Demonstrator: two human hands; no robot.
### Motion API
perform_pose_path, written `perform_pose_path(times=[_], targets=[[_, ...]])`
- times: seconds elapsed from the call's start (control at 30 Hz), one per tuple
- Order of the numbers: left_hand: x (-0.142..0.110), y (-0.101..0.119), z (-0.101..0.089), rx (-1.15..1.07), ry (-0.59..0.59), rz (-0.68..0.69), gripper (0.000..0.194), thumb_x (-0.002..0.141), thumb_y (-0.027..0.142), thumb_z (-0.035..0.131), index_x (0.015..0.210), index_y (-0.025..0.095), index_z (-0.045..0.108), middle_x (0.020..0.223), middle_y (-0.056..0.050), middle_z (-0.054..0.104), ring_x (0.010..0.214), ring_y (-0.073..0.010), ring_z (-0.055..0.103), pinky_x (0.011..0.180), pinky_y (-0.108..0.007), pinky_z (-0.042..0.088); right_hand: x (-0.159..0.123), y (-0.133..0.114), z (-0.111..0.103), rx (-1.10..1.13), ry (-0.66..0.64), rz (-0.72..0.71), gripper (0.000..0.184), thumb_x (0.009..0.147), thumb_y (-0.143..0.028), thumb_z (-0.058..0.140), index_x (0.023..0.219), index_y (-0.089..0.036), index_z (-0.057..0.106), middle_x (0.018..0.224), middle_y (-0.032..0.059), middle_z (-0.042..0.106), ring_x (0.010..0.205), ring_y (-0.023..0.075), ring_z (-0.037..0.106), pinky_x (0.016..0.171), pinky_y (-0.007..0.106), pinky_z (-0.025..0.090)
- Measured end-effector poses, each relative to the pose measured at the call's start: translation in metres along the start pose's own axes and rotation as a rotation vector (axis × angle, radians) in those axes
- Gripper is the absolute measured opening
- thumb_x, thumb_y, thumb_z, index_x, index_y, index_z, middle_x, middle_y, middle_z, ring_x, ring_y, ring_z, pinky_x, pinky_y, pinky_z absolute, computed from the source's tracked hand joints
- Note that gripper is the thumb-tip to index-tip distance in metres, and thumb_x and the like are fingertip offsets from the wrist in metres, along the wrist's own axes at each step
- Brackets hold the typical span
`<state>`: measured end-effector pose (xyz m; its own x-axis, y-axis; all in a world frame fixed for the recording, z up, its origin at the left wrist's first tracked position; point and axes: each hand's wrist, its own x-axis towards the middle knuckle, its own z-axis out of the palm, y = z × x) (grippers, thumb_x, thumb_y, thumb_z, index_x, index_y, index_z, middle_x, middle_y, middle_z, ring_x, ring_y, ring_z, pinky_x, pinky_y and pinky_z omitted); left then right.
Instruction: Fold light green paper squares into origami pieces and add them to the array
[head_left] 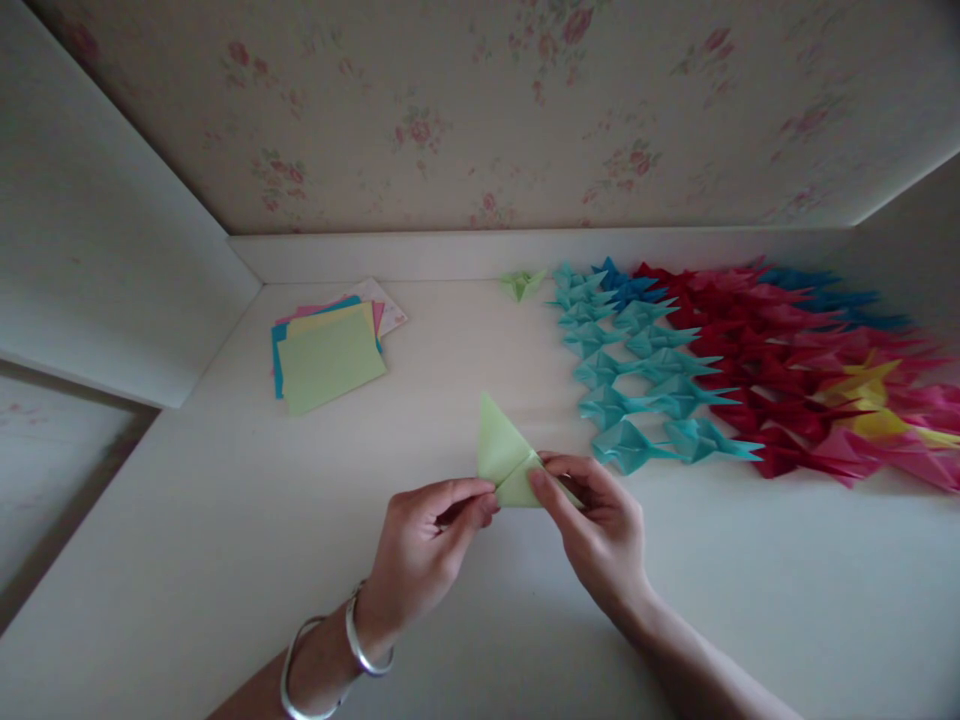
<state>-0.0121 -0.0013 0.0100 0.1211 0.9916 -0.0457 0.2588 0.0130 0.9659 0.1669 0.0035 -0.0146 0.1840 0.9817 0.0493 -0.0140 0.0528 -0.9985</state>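
1 green paper (501,445), right of the paper stack (334,360) and nearer me, is pinched between thumb and fingers of my left hand (427,535) and right hand (604,525). I'd judge this fold wants its edges matched before a firm press along the crease. Farther right of the stack, I count 1 pale-green folded figure (523,286); the turquoise figures (624,445) and red figures (780,452) overlap too much to count surely. I wear 2 bracelets (351,630).
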Motion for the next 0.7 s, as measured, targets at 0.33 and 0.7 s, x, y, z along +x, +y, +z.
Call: perform_pose_path(times=[0.33, 0.7], targets=[[0.0035, -0.0051, 0.0041, -0.225, 0.005, -0.171, 0.048, 0.089, 0.034, 0.067, 0.132, 0.015, 0.057, 0.082, -0.004, 0.079, 0.071, -0.0174, 0.075, 0.069, -0.026, 0.061, 0.0029, -0.0006, 0.0060, 0.155, 0.025, 0.100, 0.013, 0.079, -0.025, 0.078, 0.087, -0.024, 0.068, 0.078, 0.0005, 0.077, 0.071, 0.0144, 0.073, 0.064, 0.019, 0.058], [0.0031, -0.0003, -0.0004, -0.239, -0.138, -0.183, 0.021, 0.092, 0.035, 0.063, 0.101, 0.018, 0.073, 0.088, -0.005, 0.077, 0.081, -0.0178, 0.074, 0.073, -0.024, 0.059, 0.0030, -0.0003, 0.0044, 0.118, 0.050, 0.144, 0.012, 0.078, -0.027, 0.079, 0.085, -0.023, 0.070, 0.077, 0.0004, 0.076, 0.070, 0.0137, 0.070, 0.062, 0.019, 0.056]])
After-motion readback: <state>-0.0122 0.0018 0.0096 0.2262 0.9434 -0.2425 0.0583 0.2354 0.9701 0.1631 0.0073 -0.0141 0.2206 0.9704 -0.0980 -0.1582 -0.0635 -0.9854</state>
